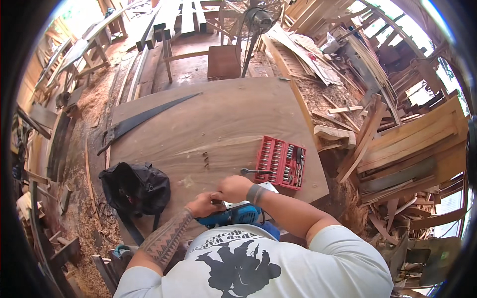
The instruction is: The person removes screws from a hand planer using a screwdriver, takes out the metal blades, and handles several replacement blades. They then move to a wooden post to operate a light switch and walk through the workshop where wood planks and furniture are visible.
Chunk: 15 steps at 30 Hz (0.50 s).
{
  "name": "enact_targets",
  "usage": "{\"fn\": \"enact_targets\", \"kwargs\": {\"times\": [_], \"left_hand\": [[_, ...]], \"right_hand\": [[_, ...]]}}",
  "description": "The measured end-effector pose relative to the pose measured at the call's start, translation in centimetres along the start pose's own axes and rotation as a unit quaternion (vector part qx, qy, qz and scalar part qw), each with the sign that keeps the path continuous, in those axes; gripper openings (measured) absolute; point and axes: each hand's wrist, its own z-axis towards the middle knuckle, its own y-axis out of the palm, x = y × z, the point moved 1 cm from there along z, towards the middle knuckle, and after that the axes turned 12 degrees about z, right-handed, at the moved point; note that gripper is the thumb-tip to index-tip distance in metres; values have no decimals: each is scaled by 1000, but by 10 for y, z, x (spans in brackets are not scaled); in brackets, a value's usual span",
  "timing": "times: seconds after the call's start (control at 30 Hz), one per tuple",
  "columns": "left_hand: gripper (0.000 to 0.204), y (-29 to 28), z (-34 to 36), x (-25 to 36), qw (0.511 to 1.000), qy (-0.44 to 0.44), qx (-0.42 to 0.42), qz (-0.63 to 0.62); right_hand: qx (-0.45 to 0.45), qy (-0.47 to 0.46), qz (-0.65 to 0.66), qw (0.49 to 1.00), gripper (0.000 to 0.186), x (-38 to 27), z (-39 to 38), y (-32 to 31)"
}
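Note:
My left hand and my right hand are close together at a blue power tool with a silver plate. Both hands have curled fingers around a small dark part at the tool's top, which I cannot make out. A black ratchet lies just beyond my right hand, against an open red socket set. A black bag sits left of my hands. Several small screws or bits lie on the plywood tabletop.
A long handsaw lies along the table's left part. A standing fan and timber beams are beyond the far edge. Stacked boards crowd the right side; sawdust and offcuts cover the floor at left.

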Motion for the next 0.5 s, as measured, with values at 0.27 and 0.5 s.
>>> {"fn": "enact_targets", "kwargs": {"times": [0.27,0.5], "left_hand": [[32,-2,-3,-14,995,-17,-35,-94],[37,-6,-7,13,997,-52,15,60]], "right_hand": [[-66,-81,143,984,35,3,0,-14],[17,3,18,1000,41,0,-1,-7]]}}
